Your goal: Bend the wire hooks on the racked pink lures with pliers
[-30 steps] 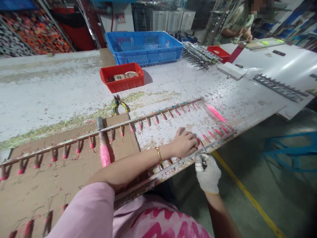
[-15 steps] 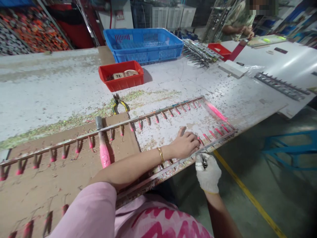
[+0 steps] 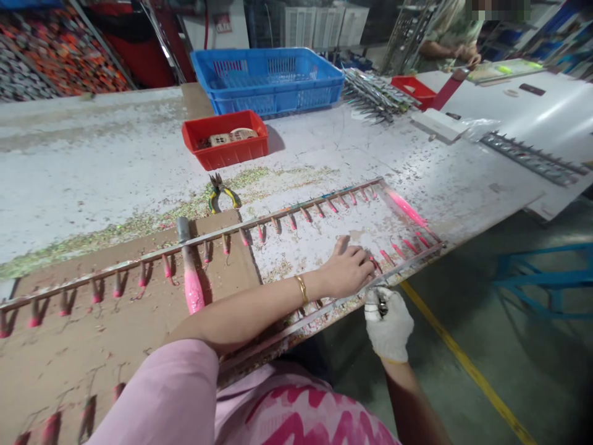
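The metal rack (image 3: 324,309) lies at the near edge of the table (image 3: 115,161). My left hand (image 3: 347,272) rests on it, fingertips curled at a pink lure (image 3: 386,256); whether they pinch it, I cannot tell. My gloved right hand (image 3: 389,324) clenches a small dark tool (image 3: 382,306) against the near rail. Neither hand has shifted.

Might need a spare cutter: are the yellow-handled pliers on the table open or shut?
Open: the pliers lie flat, their handles splayed wide apart.

bright overhead light | soft shadows | edges warped | corners blurred
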`<state>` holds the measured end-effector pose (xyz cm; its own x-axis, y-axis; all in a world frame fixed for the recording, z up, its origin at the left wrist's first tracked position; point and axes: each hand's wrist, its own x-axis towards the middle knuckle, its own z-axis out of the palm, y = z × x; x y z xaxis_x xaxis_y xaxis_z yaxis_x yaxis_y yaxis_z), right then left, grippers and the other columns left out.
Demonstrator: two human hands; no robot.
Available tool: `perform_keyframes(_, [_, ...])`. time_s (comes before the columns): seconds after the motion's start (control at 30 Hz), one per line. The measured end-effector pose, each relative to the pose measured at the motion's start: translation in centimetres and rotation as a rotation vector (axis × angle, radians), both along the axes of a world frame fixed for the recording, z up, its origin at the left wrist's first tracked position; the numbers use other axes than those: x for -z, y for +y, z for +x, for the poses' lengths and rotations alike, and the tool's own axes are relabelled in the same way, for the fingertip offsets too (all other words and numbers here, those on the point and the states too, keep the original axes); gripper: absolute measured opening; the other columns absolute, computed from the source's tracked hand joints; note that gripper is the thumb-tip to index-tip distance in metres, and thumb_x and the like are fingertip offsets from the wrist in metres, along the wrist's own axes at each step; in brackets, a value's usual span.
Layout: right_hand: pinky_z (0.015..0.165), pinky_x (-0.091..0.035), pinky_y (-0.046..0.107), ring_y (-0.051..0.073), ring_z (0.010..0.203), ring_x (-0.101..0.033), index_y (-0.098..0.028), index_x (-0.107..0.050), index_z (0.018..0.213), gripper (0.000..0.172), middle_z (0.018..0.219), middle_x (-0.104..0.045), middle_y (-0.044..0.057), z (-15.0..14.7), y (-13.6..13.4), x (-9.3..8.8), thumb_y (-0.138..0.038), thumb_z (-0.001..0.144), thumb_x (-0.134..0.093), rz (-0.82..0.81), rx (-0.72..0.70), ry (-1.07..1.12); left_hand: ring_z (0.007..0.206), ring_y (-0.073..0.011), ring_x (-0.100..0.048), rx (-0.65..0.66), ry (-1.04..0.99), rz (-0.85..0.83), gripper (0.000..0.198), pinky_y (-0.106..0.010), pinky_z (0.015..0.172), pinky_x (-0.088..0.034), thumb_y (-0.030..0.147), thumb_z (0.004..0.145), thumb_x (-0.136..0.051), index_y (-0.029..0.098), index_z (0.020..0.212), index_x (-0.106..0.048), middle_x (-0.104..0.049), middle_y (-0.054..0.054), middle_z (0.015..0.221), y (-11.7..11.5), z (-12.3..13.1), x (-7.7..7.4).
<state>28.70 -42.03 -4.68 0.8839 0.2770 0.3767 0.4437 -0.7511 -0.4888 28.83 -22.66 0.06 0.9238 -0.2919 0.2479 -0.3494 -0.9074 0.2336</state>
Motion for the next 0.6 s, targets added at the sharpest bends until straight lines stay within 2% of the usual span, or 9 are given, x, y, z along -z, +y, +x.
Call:
perform_keyframes(0.23, [0.069,-0.043,0.031,0.020,0.076,-0.061,-0.016,-0.070,0.095,0.052,0.087,-0.070,0.010,0.0,0.0,0.1,-0.062,0.100,-0.045,0.003,0.007,-0.009,0.114,-0.0285,-0.057,-0.064,-0.078,0.068,0.031,-0.068,0.124,-0.019,0.040,0.106,-0.048,0.019,0.111,-0.071,-0.067,-0.011,0.111,-0.6,0.3,-0.1])
perform_keyframes(0.37, [0.071,-0.044,0.031,0.020,0.077,-0.061,-0.015,-0.071,0.098,0.054,0.087,-0.069,0.010,0.0,0.1,0.1,-0.063,0.100,-0.044,0.009,0.024,0.002,0.115,-0.0292,-0.057,-0.070,-0.052,0.050,0.030,-0.068,0.123,-0.021,0.038,0.106,-0.048,0.020,0.115,-0.070,-0.067,-0.010,0.109,-1.1,1.1,-0.4])
perform_keyframes(0.5, [0.071,-0.044,0.032,0.020,0.075,-0.061,-0.016,-0.071,0.097,0.053,0.085,-0.069,0.010,0.1,0.2,0.1,-0.063,0.099,-0.046,0.017,0.036,0.027,0.117,-0.0295,-0.057,-0.106,0.043,-0.055,0.028,-0.068,0.121,-0.025,0.039,0.104,-0.050,0.022,0.118,-0.067,-0.067,-0.010,0.115,-0.5,1.5,-1.2])
perform_keyframes(0.6, [0.071,-0.044,0.032,0.021,0.076,-0.061,-0.016,-0.071,0.097,0.053,0.086,-0.070,0.010,0.1,0.3,0.1,-0.063,0.099,-0.046,0.027,0.034,0.026,0.119,-0.0279,-0.056,-0.141,0.111,-0.176,0.025,-0.064,0.118,-0.030,0.038,0.104,-0.049,0.024,0.113,-0.067,-0.067,-0.008,0.119,0.4,1.2,-1.7])
